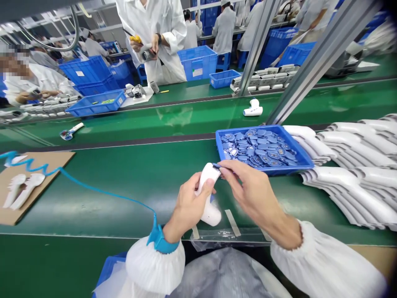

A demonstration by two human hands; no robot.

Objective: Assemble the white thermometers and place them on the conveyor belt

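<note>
My left hand [194,198] is closed round a white curved plastic housing [211,214], holding it tilted above the green bench. At the housing's upper end, my right hand [248,186] pinches a small blue plastic part [216,165] against its edge. Whether that part sits in the housing I cannot tell. More blue parts [263,147] fill a blue tray [299,167] just beyond my right hand. Stacked white shells [350,182] lie to the right of the tray. A blue wrist strap [164,242] with a coiled cord circles my left wrist.
A cardboard sheet [62,161] at left carries two white shell pieces [31,184]. On the conveyor beyond lie a white housing [253,108] and a white-and-blue piece [71,131]. A slanted metal post [297,82] rises behind the tray. Co-workers in white coats [173,25] are across the line.
</note>
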